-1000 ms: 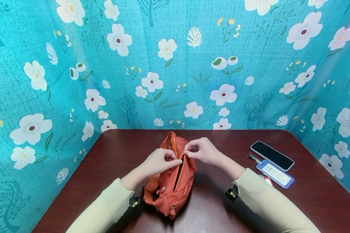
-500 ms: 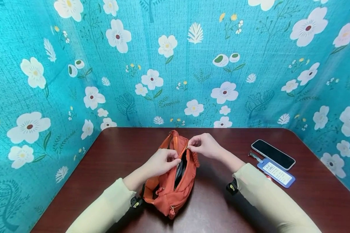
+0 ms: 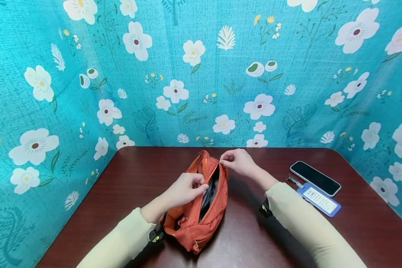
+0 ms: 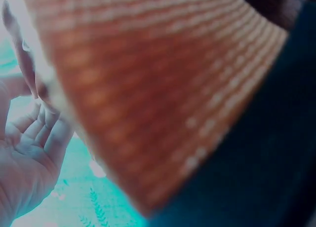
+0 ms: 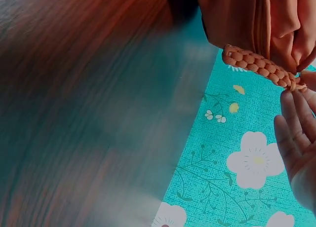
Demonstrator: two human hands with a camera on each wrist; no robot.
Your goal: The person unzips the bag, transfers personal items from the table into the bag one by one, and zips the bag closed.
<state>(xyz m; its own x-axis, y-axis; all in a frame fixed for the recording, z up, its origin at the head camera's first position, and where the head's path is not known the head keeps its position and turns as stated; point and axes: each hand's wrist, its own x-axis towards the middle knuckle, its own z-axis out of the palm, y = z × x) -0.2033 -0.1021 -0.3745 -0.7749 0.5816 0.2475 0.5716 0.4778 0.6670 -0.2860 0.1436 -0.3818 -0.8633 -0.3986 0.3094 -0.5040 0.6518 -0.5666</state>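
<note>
An orange-red fabric bag (image 3: 216,212) lies on the dark wood table, its long main zipper parted and a dark lining showing inside. My left hand (image 3: 184,189) pinches the left edge of the opening about midway along. At the bag's far end, my right hand (image 3: 240,162) pinches the zipper pull. A braided cord (image 5: 259,65) hangs from that pull in the right wrist view, with the fingertips at its end. In the left wrist view a blurred ribbed strap (image 4: 148,98) covers most of the picture, beside the left hand (image 4: 29,163).
To the right on the table (image 3: 254,238) lie a phone (image 3: 315,178) and a blue card holder (image 3: 319,199) with a metal clip. A small second zipper pull (image 3: 196,246) hangs at the bag's near end. Teal floral cloth (image 3: 201,74) surrounds the table.
My right hand has drawn the zipper pull away toward the bag's far end, and the opening has grown longer and wider. The left hand keeps its hold on the edge.
</note>
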